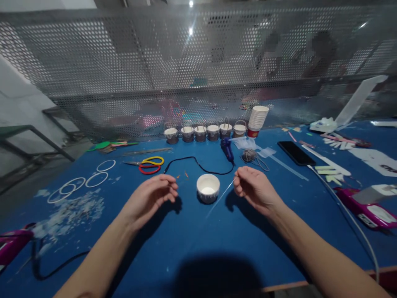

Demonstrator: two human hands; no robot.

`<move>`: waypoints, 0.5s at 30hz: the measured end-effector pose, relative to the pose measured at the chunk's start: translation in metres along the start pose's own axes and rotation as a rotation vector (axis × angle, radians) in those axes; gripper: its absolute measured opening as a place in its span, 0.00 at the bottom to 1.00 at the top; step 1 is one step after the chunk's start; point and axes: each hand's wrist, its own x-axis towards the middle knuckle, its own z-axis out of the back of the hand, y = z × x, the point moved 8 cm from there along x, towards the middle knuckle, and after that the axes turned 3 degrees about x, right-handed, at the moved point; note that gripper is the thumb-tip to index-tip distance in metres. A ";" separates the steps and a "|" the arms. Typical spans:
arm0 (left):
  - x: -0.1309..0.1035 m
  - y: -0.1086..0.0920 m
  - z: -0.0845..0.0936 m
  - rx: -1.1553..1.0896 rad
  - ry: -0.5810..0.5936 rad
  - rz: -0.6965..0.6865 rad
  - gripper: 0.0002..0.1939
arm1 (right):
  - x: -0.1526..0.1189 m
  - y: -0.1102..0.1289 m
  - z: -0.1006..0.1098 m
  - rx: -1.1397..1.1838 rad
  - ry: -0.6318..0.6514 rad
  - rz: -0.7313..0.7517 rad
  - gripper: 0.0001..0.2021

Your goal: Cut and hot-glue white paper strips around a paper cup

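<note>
A small white cup (208,188) with a dark patterned outside stands upright between my hands. To its right, my right hand (249,187) pinches one end of a thin pale strand (221,198), which slants down to the left past the cup. On the other side, my left hand (158,193) hovers above the table with its fingers curved and apart, holding nothing. Neither hand touches the cup. Beyond it a blue glue gun (227,150) lies near a ball of grey string (249,155).
Several small decorated cups (200,133) line the back beside a stack of paper cups (259,118). Scissors (150,165) and white rings (106,166) lie left on the blue table (155,256). A phone (296,153) and a pink power strip (366,209) are right.
</note>
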 end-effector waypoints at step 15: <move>-0.022 0.051 -0.035 0.238 0.100 0.154 0.14 | 0.004 -0.010 0.006 -0.280 -0.011 0.269 0.13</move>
